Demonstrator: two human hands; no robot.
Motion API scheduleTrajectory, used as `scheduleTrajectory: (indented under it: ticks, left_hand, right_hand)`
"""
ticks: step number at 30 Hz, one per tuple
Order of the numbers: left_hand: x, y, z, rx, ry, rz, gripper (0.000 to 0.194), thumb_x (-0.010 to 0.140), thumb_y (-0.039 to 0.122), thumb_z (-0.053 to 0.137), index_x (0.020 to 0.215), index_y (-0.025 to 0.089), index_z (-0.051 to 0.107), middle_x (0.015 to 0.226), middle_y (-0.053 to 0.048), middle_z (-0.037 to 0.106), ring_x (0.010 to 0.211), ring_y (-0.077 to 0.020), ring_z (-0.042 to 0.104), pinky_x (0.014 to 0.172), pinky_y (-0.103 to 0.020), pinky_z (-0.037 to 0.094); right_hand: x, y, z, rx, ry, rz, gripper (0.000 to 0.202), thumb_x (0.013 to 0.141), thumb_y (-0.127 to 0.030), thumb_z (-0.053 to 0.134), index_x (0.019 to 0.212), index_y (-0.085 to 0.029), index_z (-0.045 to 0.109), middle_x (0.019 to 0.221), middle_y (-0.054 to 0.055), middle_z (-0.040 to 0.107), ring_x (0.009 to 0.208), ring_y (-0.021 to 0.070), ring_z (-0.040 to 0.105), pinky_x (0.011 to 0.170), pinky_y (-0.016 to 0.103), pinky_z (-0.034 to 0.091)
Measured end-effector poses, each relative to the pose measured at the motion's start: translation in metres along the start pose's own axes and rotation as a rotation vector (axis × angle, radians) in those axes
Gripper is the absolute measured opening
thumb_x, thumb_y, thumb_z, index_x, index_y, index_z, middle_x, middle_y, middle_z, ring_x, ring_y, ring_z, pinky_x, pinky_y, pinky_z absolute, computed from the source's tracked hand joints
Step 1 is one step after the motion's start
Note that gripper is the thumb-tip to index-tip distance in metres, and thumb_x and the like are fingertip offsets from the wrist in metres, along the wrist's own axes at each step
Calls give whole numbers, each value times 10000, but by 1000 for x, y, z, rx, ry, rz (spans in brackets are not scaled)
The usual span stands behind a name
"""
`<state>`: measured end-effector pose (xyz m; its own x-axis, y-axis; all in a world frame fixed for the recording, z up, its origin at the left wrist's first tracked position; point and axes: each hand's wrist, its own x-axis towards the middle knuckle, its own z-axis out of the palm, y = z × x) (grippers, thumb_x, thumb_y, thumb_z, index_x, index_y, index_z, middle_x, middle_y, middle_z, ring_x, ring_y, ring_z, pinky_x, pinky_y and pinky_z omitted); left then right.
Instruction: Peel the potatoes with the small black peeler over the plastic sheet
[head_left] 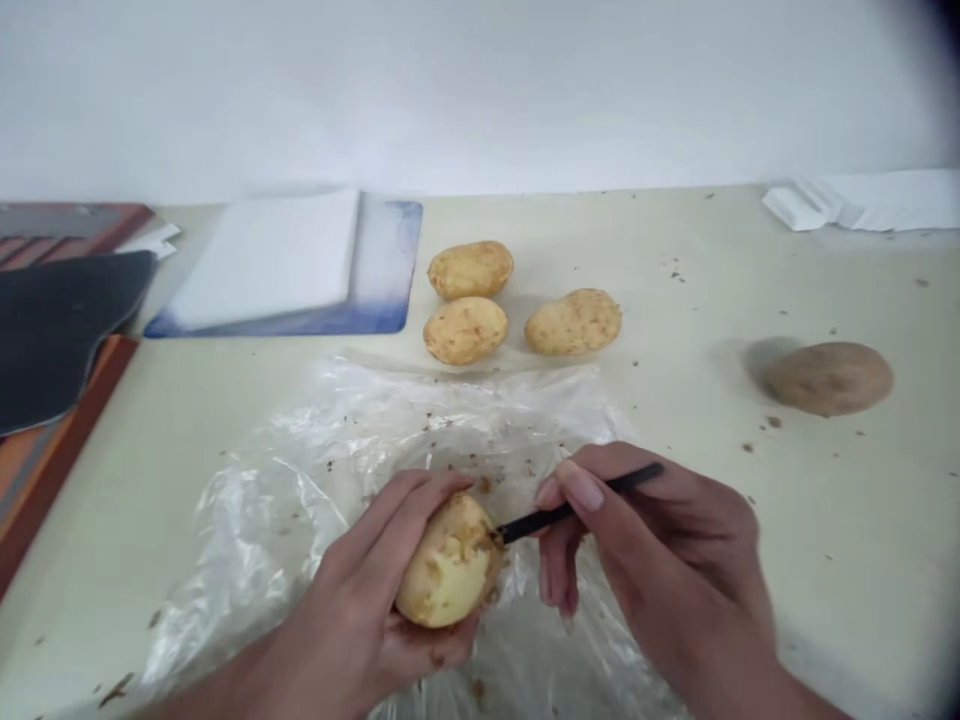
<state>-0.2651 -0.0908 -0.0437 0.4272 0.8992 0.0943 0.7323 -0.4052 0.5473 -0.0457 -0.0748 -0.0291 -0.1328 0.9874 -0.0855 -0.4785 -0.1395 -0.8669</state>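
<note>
A partly peeled potato [448,575] is held in my left hand [375,590], whose fingers wrap round its far and near sides. My right hand [652,550] pinches a thin black tool [555,514] between thumb and fingers. The tool's tip touches the potato's right side, where brown skin borders the pale yellow flesh. Beneath both hands lies a crumpled clear plastic sheet [255,510] with brown bits of skin on it.
Beyond the plastic lie three light potatoes [465,331]. A brown potato [832,378] rests at the right. A white block [270,258] sits on a blue-edged board [386,270]. Dark and orange-brown objects [67,330] stand at the left; folded white paper [885,200] is at the back right.
</note>
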Motion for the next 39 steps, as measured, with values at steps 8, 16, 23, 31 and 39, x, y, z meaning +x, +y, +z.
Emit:
scheduleTrajectory:
  ticks: [8, 16, 23, 31, 39]
  left_hand:
    - [2, -1, -4, -63, -37, 70, 604, 926, 541, 643, 1456, 295, 485, 1298, -1, 688, 1147, -112, 704, 1021, -118, 584]
    - [-3, -4, -2, -46, -23, 98, 681, 897, 622, 658, 1468, 285, 500, 1325, 4, 679, 1158, -106, 696, 1065, -109, 552]
    - [-3, -2, -5, -10, -25, 127, 636, 929, 548, 651, 1471, 254, 494, 1353, -19, 654, 1197, -106, 672, 1093, -126, 538]
    - [-2, 0, -6, -7, -36, 118, 634, 913, 527, 683, 1458, 262, 496, 1320, -31, 662, 1167, -134, 685, 1032, -158, 597]
    - [-2, -1, -3, -39, -33, 94, 650, 899, 562, 679, 1454, 278, 493, 1282, -34, 675, 1112, -154, 705, 985, -195, 635]
  right_hand:
    - [-5, -4, 3, -306, 19, 5, 179, 989, -179, 674, 868, -250, 785, 597, -27, 687, 447, 87, 649, 455, 153, 572]
    - [-1, -5, 2, -290, 122, 7, 152, 987, -192, 687, 866, -226, 773, 622, -10, 700, 413, 98, 653, 383, 146, 534]
    - [-1, -2, -5, -269, 63, 6, 153, 1005, -183, 668, 935, -256, 783, 578, -13, 699, 450, 101, 653, 436, 155, 551]
    - [0, 1, -9, -157, 29, 55, 147, 1008, -222, 665, 917, -247, 778, 579, -3, 697, 450, 114, 648, 426, 171, 553]
    - [1, 4, -9, -108, 2, 81, 149, 1015, -207, 660, 926, -224, 778, 595, -3, 710, 475, 99, 665, 451, 144, 562]
